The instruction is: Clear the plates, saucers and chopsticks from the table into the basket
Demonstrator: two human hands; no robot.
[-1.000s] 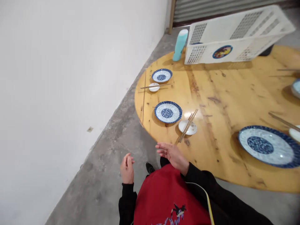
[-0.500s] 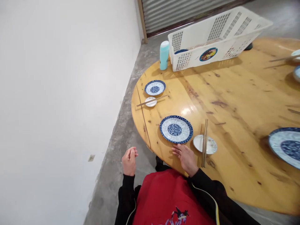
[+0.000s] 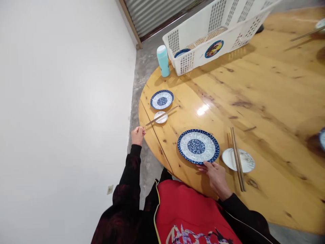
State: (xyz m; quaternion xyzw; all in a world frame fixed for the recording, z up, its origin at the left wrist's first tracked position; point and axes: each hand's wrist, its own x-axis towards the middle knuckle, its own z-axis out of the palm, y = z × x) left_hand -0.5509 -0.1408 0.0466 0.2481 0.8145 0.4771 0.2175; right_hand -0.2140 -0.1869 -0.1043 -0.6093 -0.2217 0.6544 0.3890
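Observation:
My right hand (image 3: 215, 177) grips the near rim of a blue-and-white plate (image 3: 196, 146), thumb on top and fingers at the edge below. Right of it, a pair of chopsticks (image 3: 238, 159) lies across a small white saucer (image 3: 250, 162). My left hand (image 3: 137, 135) is closed at the table's left edge, with nothing visible in it. Its fingers are close to the near end of another pair of chopsticks (image 3: 169, 110), which rests on a second small saucer (image 3: 162, 119). Whether they touch, I cannot tell. Just behind sits a second blue-and-white plate (image 3: 161, 101).
On the far side of the round wooden table (image 3: 276, 112) stand a white plastic basket (image 3: 195, 60) with dishes inside and a light-blue bottle (image 3: 164, 62). More tableware lies along the right edge. A white wall (image 3: 63, 101) rises to the left.
My right hand has taken hold of the near plate's rim. My left hand has moved forward to the table edge beside the far chopsticks. The view has shifted slightly.

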